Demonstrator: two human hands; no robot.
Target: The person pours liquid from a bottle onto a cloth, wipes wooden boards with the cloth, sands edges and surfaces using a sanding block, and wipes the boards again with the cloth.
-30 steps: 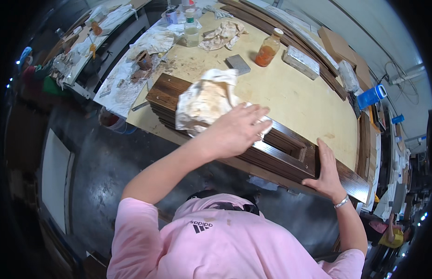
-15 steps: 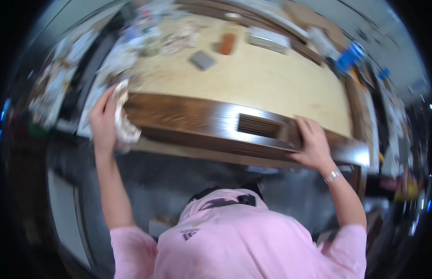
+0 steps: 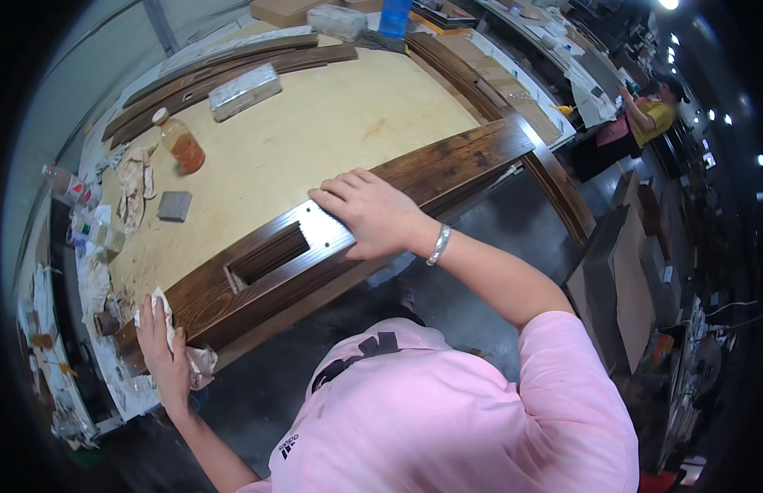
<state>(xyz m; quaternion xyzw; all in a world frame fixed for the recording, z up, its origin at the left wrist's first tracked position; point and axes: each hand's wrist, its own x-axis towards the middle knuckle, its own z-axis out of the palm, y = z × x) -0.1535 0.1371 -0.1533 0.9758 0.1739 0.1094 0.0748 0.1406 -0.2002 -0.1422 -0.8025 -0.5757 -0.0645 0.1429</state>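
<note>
A long dark-brown wooden board (image 3: 447, 168) with a glossy finish lies along the near side of the worktable, running from lower left to upper right. A rectangular slot (image 3: 270, 256) is cut through it, with small dark holes beside the slot. My right hand (image 3: 377, 215) grips the board just right of the slot, fingers over the top and thumb at the near edge. At the board's left end, my left hand (image 3: 163, 353) presses a crumpled whitish cloth (image 3: 202, 367) against the wood, fingers lying over it.
On the pale tabletop (image 3: 340, 123) are a bottle of orange-brown liquid (image 3: 182, 146), a grey block (image 3: 174, 206), a wrapped box (image 3: 245, 90) and stained rags (image 3: 135, 185). Dark wood strips (image 3: 233, 78) lie at the back. A person in yellow (image 3: 654, 119) stands far right.
My view has swung, so the board now slants across it. My right hand still holds beside the slot, and my left stays at the left end with the cloth.
</note>
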